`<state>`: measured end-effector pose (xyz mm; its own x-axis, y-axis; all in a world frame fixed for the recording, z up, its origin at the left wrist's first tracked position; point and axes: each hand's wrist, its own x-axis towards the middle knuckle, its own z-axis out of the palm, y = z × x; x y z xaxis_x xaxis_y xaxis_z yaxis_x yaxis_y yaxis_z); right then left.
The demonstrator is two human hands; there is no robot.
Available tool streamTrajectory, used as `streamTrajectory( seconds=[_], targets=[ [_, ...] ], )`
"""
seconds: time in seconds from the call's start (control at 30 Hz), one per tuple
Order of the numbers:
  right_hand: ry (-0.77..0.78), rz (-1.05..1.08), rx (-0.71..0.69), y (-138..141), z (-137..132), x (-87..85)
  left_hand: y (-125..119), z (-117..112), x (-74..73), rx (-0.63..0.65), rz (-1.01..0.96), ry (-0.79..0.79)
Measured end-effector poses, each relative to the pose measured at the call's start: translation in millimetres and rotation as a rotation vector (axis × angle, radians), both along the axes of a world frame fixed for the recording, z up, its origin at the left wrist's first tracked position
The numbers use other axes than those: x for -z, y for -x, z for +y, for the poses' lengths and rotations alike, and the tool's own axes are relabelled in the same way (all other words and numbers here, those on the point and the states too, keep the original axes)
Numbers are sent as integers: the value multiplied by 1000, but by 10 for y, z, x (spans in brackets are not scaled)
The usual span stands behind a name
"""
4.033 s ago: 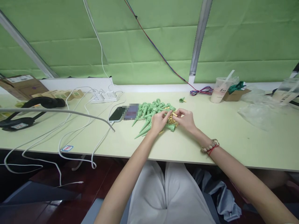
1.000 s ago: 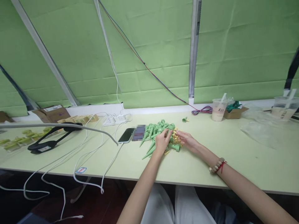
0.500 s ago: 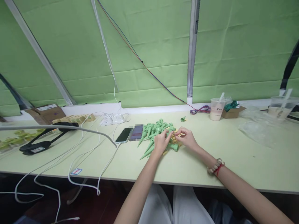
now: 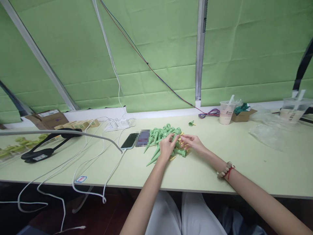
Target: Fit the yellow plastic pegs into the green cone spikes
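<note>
Above a pile of green plastic plant watering spikes (image 4: 154, 159), my left hand (image 4: 167, 145) is closed around one green spike (image 4: 177, 131), its wide end pointing up and away. My right hand (image 4: 195, 143) meets it from the right, thumb and fingertips pinched at the spike's upper end. Whatever sits in that pinch is too small to make out. Small yellow pieces (image 4: 172, 158) lie under and between the hands, partly hidden by them. Apart from the pile, a single green spike top with a yellow piece (image 4: 191, 123) rests farther back.
Left of the pile lie a phone (image 4: 129, 141) with a cable and a blurred purple item (image 4: 143, 138). White cables, a power strip (image 4: 117, 125) and a black neckband device (image 4: 46, 152) are farther left. A drink cup (image 4: 226, 113) and plastic bag (image 4: 267, 136) stand right.
The green spike in my left hand has tilted more upright, its wide end now showing above the fingers. My right hand has shifted slightly, its fingers straighter. The view has moved a little.
</note>
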<state>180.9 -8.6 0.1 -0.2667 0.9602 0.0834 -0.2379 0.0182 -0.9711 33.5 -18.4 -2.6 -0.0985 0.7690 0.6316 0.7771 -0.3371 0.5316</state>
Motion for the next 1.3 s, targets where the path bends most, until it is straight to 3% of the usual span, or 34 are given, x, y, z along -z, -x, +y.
streamTrajectory(
  seconds=[0.4,0.7,0.97,1.17,1.3],
  targets=[
    [84,74,59,33,-16,-15,-25,-13,5,-11,25,34],
    [70,140,59,40,57,93,-32,1,13,8,32,52],
    [39,117,123,79,12,55,-52,9,25,64,-63,76],
    [-62,62,180,97,-2,70,-64,-1,8,104,-123,108],
    [-277,-97,291,68,-27,88,-75,-9,1,141,-141,125]
  ],
)
